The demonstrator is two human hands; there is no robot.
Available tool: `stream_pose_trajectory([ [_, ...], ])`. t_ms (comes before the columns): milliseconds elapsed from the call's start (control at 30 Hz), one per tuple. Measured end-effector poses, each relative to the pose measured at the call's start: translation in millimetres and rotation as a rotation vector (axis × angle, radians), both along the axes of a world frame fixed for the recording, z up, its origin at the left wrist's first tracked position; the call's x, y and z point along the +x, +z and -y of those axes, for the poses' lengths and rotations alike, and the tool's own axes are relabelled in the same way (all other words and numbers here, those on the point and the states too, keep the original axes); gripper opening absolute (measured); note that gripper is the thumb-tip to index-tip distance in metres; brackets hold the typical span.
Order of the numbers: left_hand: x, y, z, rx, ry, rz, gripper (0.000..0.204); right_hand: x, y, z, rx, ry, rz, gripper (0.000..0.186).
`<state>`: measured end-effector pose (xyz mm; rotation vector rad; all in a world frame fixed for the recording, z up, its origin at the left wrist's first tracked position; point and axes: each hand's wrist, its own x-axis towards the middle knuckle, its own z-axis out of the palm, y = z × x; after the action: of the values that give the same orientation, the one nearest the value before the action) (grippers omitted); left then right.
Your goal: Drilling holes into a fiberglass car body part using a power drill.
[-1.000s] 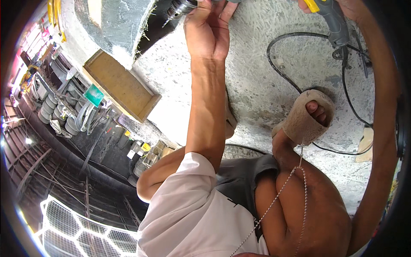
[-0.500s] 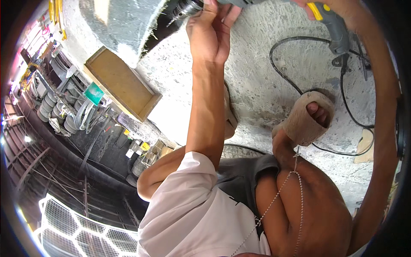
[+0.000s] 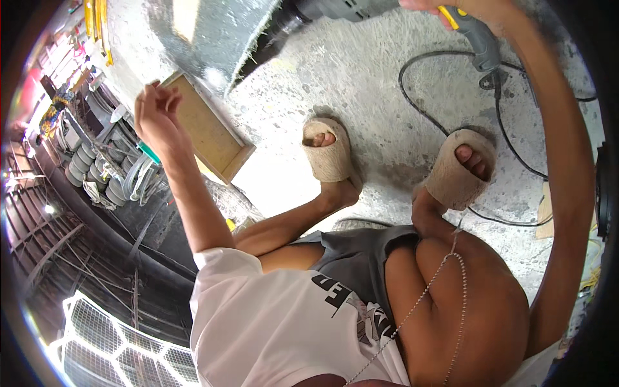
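My right hand is wrapped round the rear handle of a grey power drill with yellow trim, at the top of the view. The drill lies sideways, its dark chuck end pointing left beside the frayed edge of a grey sheet. Part of the drill body is cut off by the top edge. My left hand hangs at the left, off the drill, with loosely bent fingers apart and nothing seen in them. Below it, in part hidden, is a shallow wooden box.
A black cord loops from the drill handle over the rough concrete floor. My slippered feet stand on that floor. Wheel-like discs are stacked at the far left. A bead chain dangles in front of me.
My left hand has come off the front of the drill and swung left to the wooden box. My right hand keeps its hold on the handle, shifted slightly left and up with the drill.
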<state>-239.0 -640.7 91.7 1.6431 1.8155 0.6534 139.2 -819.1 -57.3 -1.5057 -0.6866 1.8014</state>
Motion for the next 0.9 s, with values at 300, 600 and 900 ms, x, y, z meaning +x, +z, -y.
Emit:
stream_pose_trajectory([
  [300, 9.4, -55.5, -56.2, 0.352, -0.436, -0.528, 0.049, -1.1, 1.6, -2.8, 0.063, 0.049, 0.086, 0.042],
  [600, 32.1, -68.3, -37.6, 0.145, -0.203, 0.175, 0.034, 1.8, 3.4, -9.1, 0.02, 0.092, 0.044, 0.049],
  [900, 31.9, -67.7, -36.2, 0.093, -0.14, 0.274, 0.029, -4.9, -2.5, -2.0, 0.222, 0.027, 0.266, 0.058],
])
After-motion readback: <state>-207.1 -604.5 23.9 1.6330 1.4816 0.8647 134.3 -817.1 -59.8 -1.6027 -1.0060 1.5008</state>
